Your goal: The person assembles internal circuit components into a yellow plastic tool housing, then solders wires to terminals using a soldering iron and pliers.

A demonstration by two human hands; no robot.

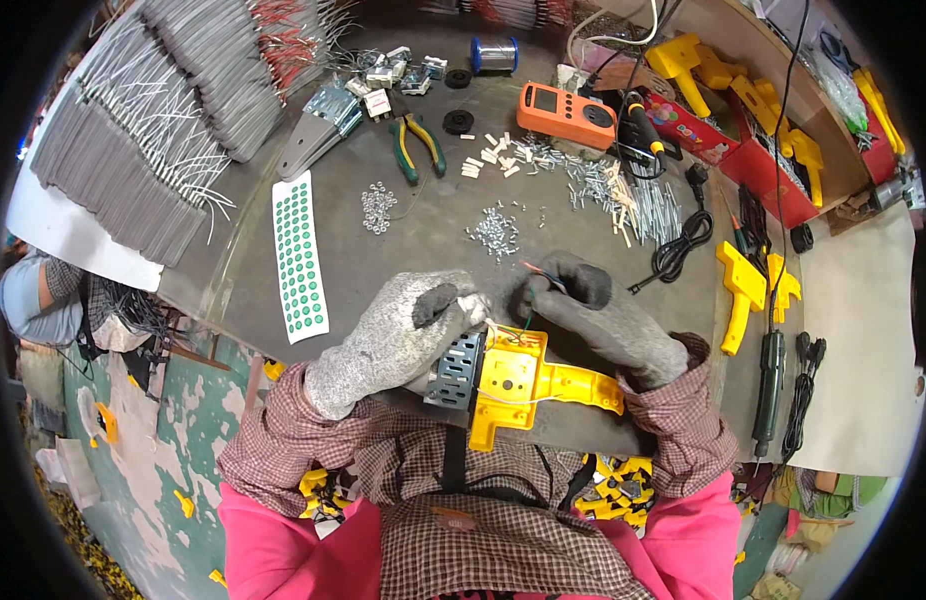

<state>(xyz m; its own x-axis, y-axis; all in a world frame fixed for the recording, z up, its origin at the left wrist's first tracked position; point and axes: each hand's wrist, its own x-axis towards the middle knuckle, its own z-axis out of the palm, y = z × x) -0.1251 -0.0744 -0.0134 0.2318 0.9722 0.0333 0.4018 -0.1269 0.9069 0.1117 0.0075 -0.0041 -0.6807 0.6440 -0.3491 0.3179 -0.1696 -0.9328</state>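
Observation:
In front of me lies an uncovered yellow pistol-shaped plastic housing [513, 375], its handle toward the right. A perforated metal guard [450, 372] sticks out of its left end. My left hand [398, 325], in a grey glove, is closed above the guard, its fingertips pinched on a thin pale wire [492, 328] by the housing's upper edge. My right hand [598, 315], in a darker grey glove, pinches thin coloured wires [543, 272] just above the housing. Their reddish ends stick out past the fingers, and a green one hangs toward the housing. The fingertips partly hide the wires.
Beyond my hands lie loose screws [495, 232], small nuts [378, 207], pliers [417, 148] and an orange meter [566, 115]. A sticker sheet [300, 258] is at left, near stacked grey heating parts [123, 180]. Yellow housings [740, 290] and an electric screwdriver [770, 395] lie right.

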